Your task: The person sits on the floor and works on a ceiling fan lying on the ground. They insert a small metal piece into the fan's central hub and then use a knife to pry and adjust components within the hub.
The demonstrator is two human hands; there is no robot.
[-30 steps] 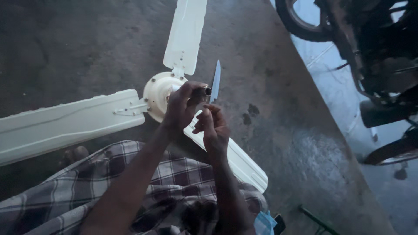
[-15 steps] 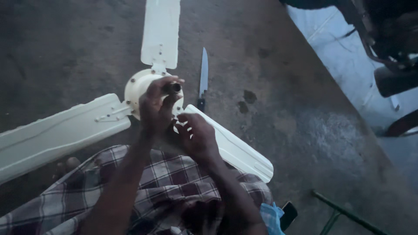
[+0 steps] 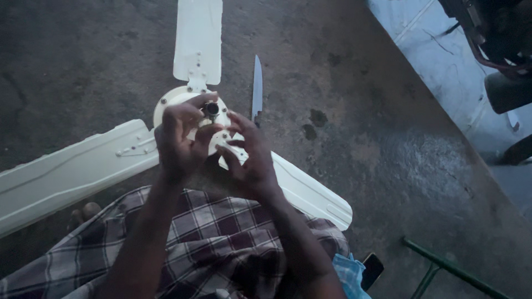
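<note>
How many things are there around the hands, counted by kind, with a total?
Fan blades, cream: 3 (top, left, right)
Fan hub, cream: 1
Small dark part held in left hand near right hand: 1
Knife on the floor: 1
Total: 6

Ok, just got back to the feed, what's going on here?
A person sits on a concrete floor over a white ceiling fan with three blades. The left hand pinches a small dark cylindrical part at the fan's hub, and the right hand rests beside it on the hub. A knife lies on the floor just beyond.
</note>
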